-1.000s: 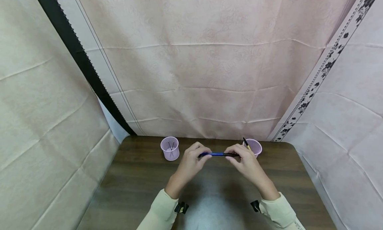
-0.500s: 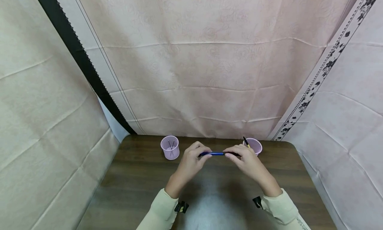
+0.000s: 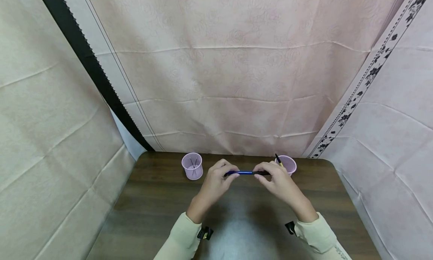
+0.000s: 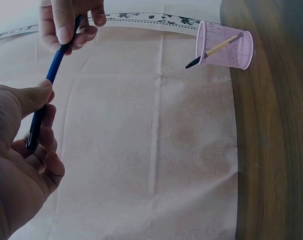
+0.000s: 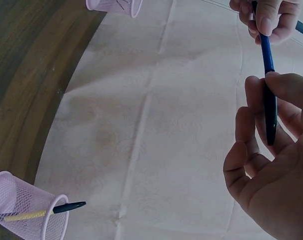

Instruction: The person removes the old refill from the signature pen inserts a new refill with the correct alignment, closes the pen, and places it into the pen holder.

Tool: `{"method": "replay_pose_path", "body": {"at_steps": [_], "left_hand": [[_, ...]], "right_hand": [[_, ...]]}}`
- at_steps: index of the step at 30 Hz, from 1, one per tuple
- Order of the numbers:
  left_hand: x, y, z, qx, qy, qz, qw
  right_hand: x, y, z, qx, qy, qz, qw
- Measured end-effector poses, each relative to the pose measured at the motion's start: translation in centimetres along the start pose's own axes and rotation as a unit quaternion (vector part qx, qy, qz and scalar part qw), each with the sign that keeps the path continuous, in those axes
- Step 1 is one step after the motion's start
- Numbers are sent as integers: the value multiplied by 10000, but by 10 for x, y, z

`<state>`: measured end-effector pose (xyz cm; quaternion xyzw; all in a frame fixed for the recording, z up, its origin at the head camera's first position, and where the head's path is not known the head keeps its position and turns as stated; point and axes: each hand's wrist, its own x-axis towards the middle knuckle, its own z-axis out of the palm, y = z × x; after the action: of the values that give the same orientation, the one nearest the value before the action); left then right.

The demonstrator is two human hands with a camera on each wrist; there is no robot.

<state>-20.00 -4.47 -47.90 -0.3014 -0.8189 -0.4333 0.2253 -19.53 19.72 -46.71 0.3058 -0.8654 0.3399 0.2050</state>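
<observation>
A blue pen with a black section (image 3: pixel 246 173) lies level between the two hands, above the table. My left hand (image 3: pixel 218 181) pinches its blue end between thumb and fingers. The black end is pinched by my right hand (image 3: pixel 279 181). In the left wrist view the blue barrel (image 4: pixel 55 66) shows between the hands; in the right wrist view the black part (image 5: pixel 270 110) runs under the right thumb to a tapered end.
A pink mesh cup (image 3: pixel 192 167) with thin dark sticks stands at the table's back edge, left of the hands. Another pink mesh cup (image 3: pixel 288 164), behind my right hand, holds a yellow and black pen (image 3: pixel 278 160). Patterned cloth (image 3: pixel 236 83) hangs behind the wooden table (image 3: pixel 152 215).
My right hand shifted slightly on the black end of the pen, and its wrist moved a little to the right. The left hand's hold looks the same.
</observation>
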Motion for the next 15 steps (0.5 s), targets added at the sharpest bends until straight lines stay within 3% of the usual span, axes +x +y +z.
{"method": "replay_pose_path", "body": {"at_steps": [15], "left_hand": [[0, 0, 2, -1, -78, 129, 9999]], "right_hand": [[1, -4, 2, -226, 143, -119, 9996]]}}
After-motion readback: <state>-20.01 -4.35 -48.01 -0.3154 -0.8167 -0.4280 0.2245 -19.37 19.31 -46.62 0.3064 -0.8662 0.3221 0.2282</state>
